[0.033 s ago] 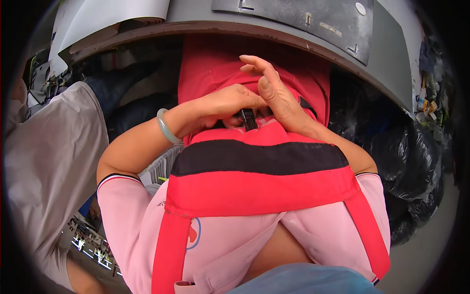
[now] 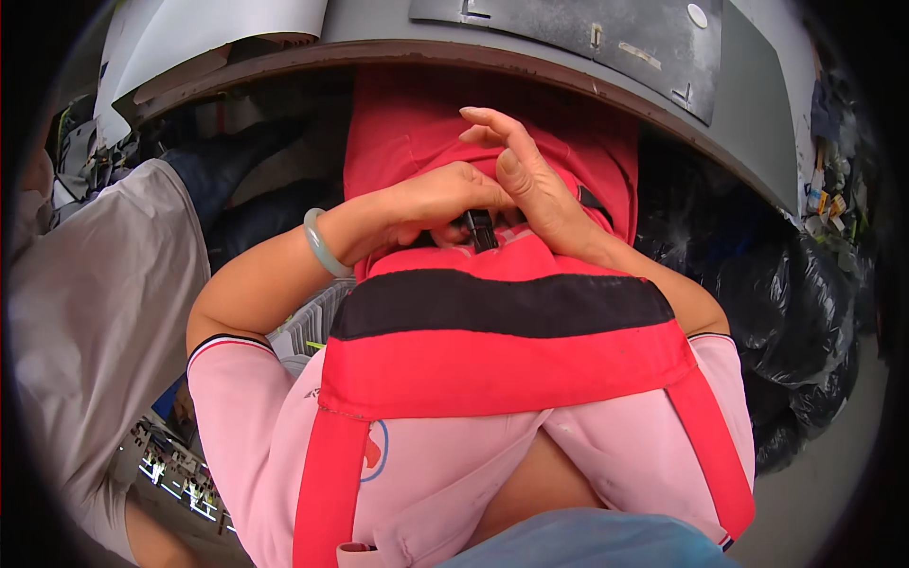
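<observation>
My left hand [image 2: 443, 201] rests over my lap with its fingers curled inward and a pale green bangle [image 2: 325, 244] at the wrist. Beside those fingers is a small black plastic piece, like a buckle or clip [image 2: 480, 230], lying against the red apron [image 2: 497, 374]. What the left fingers grip, if anything, is hidden beneath them. Held slightly above, my right hand [image 2: 544, 189] has its fingers stretched out and apart, the thumb next to the left hand's fingertips. Nothing shows in the right hand.
Across the far side runs a grey table edge [image 2: 379, 57] with a dark metal plate [image 2: 568, 38] and a white sheet [image 2: 208, 38] on it. Black plastic bags [image 2: 786, 303] are piled at the right. A person in a light grey garment [image 2: 109, 312] is close at my left.
</observation>
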A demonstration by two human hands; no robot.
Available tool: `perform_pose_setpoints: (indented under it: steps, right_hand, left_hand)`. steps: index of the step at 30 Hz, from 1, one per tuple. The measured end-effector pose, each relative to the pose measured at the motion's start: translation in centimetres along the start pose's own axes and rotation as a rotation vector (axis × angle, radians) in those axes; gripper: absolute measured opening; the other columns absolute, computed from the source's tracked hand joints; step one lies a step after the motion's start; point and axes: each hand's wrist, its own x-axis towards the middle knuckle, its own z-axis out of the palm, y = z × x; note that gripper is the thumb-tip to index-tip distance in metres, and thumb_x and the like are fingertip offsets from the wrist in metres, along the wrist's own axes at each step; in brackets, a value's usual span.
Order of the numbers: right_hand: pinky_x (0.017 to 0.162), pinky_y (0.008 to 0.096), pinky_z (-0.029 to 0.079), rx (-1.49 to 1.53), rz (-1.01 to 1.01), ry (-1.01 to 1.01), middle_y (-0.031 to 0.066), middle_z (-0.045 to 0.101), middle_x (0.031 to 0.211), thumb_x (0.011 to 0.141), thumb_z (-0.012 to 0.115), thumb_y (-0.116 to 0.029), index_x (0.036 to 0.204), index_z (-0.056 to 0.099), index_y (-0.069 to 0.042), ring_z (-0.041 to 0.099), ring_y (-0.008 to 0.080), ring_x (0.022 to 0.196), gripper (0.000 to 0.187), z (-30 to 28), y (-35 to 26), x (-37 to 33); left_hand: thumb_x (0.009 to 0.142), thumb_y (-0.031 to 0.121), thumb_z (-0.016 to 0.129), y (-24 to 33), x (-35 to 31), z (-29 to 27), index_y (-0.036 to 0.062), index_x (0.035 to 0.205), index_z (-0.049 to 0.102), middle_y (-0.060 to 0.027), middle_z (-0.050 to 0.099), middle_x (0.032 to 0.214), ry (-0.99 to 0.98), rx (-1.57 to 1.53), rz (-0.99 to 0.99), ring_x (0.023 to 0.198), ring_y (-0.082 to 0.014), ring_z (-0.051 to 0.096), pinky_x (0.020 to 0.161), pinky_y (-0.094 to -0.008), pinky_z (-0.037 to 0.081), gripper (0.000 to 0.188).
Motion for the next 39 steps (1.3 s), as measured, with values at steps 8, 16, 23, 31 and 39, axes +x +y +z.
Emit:
perform_pose_setpoints:
  steps: [8, 16, 23, 31, 39]
  right_hand:
    - [0.082, 0.0278, 0.05, 0.063, 0.068, 0.077, 0.0068, 0.06, 0.114, 0.101, 0.061, -0.035, 0.135, 0.053, -0.007, 0.058, 0.0119, 0.097, 0.045, -0.8, 0.8, 0.1]
    - [0.055, 0.0182, 0.037, 0.116, 0.307, 0.142, -0.0046, 0.057, 0.081, 0.104, 0.059, -0.028, 0.116, 0.064, -0.005, 0.046, 0.0006, 0.066, 0.026, -2.5, -0.5, -2.8]
    - [0.048, 0.0199, 0.022, 0.257, 0.015, 0.347, -0.009, 0.035, 0.066, 0.108, 0.05, -0.035, 0.117, 0.065, -0.005, 0.027, -0.0001, 0.058, 0.034, -1.7, -2.7, -0.5]
    - [0.063, 0.0233, 0.042, -0.082, 0.02, 0.006, -0.0014, 0.056, 0.075, 0.107, 0.051, -0.03, 0.107, 0.068, -0.002, 0.049, 0.0063, 0.069, 0.033, -1.6, -2.7, 0.6]
    - [0.078, 0.0257, 0.049, -0.129, 0.053, 0.004, 0.0014, 0.064, 0.097, 0.104, 0.058, -0.031, 0.116, 0.063, -0.002, 0.058, 0.0083, 0.086, 0.031, -1.3, -0.9, 1.1]
  left_hand:
    - [0.094, 0.029, 0.057, -1.6, 0.4, -0.4, 0.0092, 0.085, 0.065, 0.0047, 0.058, 0.07, 0.004, -0.052, 0.083, 0.055, -0.002, 0.051, 0.045, -0.019, 0.036, 0.024]
    - [0.099, 0.028, 0.064, -2.1, 0.1, -0.4, 0.0072, 0.102, 0.074, 0.0061, 0.06, 0.074, 0.0, -0.113, 0.175, 0.058, -0.0001, 0.049, 0.047, -0.0186, 0.032, 0.024]
    - [0.099, 0.024, 0.066, -0.8, 1.4, 1.8, 0.0001, 0.111, 0.072, 0.0015, 0.065, 0.082, -0.104, -0.064, 0.329, 0.071, -0.0041, 0.056, 0.059, -0.0207, 0.044, 0.028]
    - [0.087, 0.019, 0.076, 0.0, 1.8, 3.7, 0.0048, 0.11, 0.073, -0.0021, 0.071, 0.102, -0.148, -0.107, 0.084, 0.09, -0.004, 0.061, 0.057, -0.0183, 0.045, 0.027]
    - [0.094, 0.024, 0.073, -1.1, 1.7, 2.9, 0.0054, 0.107, 0.07, 0.005, 0.063, 0.082, -0.198, -0.072, 0.088, 0.066, -0.0017, 0.052, 0.047, -0.0182, 0.035, 0.023]
